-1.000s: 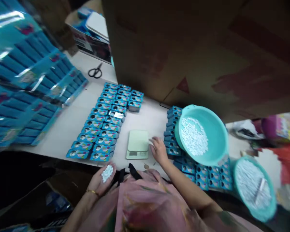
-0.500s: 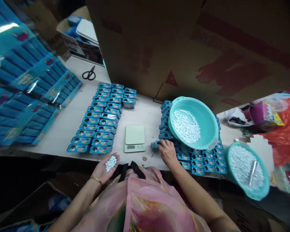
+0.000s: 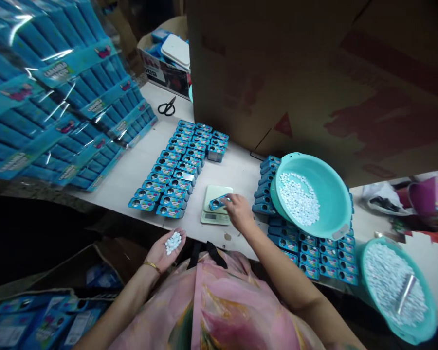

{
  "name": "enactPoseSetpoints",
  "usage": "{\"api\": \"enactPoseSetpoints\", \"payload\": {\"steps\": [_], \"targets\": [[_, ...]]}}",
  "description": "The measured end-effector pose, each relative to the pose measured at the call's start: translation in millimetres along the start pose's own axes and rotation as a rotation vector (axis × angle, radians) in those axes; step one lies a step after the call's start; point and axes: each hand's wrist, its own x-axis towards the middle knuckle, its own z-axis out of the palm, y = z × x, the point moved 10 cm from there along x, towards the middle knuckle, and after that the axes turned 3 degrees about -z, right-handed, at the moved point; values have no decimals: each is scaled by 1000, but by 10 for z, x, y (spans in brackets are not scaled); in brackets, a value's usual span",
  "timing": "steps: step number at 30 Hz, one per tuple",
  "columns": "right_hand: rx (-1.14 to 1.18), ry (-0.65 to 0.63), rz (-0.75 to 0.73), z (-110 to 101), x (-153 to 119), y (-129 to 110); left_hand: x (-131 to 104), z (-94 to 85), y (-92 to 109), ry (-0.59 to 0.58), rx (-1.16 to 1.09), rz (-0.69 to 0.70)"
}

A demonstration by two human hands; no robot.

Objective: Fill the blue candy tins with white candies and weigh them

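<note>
My left hand [image 3: 167,249] is palm up near the table's front edge, cupping a small heap of white candies [image 3: 173,242]. The fingers of my right hand [image 3: 238,210] grip one end of a small blue box [image 3: 219,201] with a round dark spot on its face. That box is over the plate of a pale green kitchen scale [image 3: 215,218]; I cannot tell whether it rests on it. Rows of similar blue boxes [image 3: 175,190] stand left of the scale. More of them [image 3: 309,261] are on the right, partly hidden by a turquoise basin [image 3: 316,170] of white candies.
A second turquoise basin [image 3: 418,335] holds white candies and a metal scoop [image 3: 405,294]. Black scissors [image 3: 167,106] lie at the back left, beside tall stacks of wrapped blue packs [image 3: 95,104]. A large cardboard carton [image 3: 277,73] walls off the back. Blue boxes [image 3: 40,321] fill a carton below.
My right hand has brought the blue box from the right-hand rows leftward over the scale. My left hand still holds the candies. The camera view has shifted and turned.
</note>
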Motion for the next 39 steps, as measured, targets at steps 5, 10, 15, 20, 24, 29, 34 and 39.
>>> {"api": "enactPoseSetpoints", "payload": {"steps": [5,10,15,20,24,29,34,39], "targets": [[284,225,354,-125,-501,664,17,-101,70,11,-19,12],[361,245,332,-4,-373,623,17,-84,84,41,-31,16],[292,177,270,-5,-94,480,-22,-87,53,41,-41,0],[274,158,279,-14,-87,492,-73,-142,52,39,-68,10],[265,132,265,3,-103,463,-89,-175,35,80,-81,12],[250,122,242,5,-93,454,-46,-126,7,32,-62,2],[225,111,221,21,-55,440,-1,-127,17,21,-37,16],[178,87,163,29,36,360,9,-138,15,40,-41,19]]}}
